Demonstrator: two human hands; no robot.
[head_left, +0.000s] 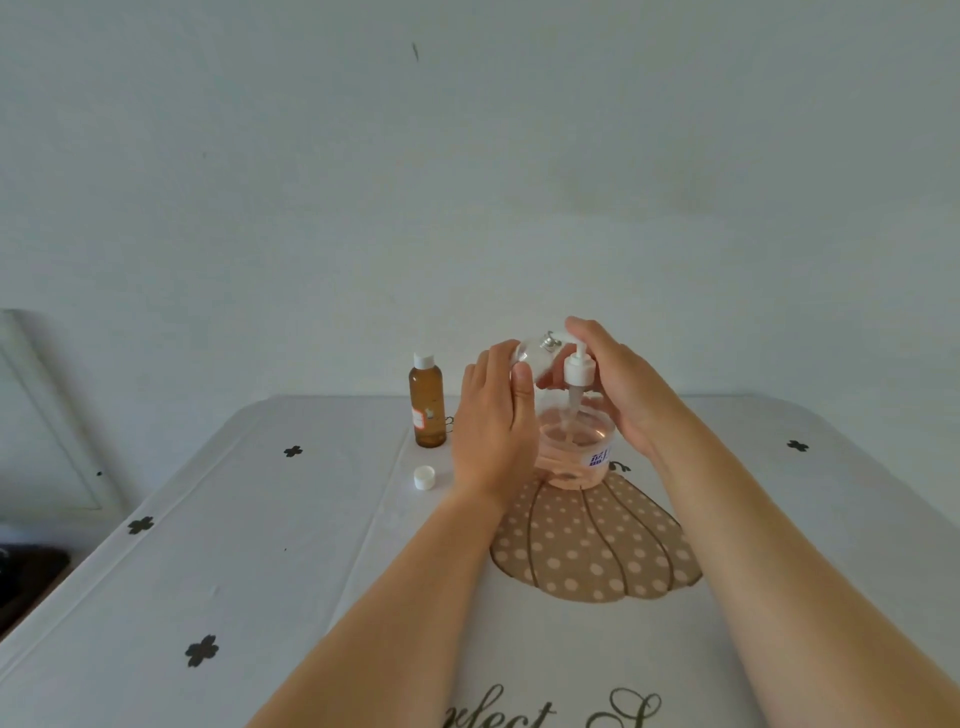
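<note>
Left of centre in the frame, a brown bottle (427, 400) is standing capped on the surface (311, 519). A loose white cap (424, 477) is lying just in front of it, and both are sitting apart from the work.

Beside them, the left hand (493, 415) is grasping a small clear bottle (527, 356). Its grip is wrapping the body and tilting the metal neck toward the spout.

At the centre, the pump bottle (576, 452) of pinkish liquid is standing at the top of the pumpkin print (592, 545). The right hand (623, 384) is arching over its pump head (579, 364) — fingers curling over the top, thumb tucking in below the spout.

The step in hand is probably filling the small bottle from the pump. Doing it well is calling for the narrow neck sitting right at the spout tip before any press. A slow, short stroke is likely serving best — a quick one is risking a squirt past the opening. The left grip is needing to be firm but steady, since the small bottle looks smooth and could be slipping once wet.
</note>
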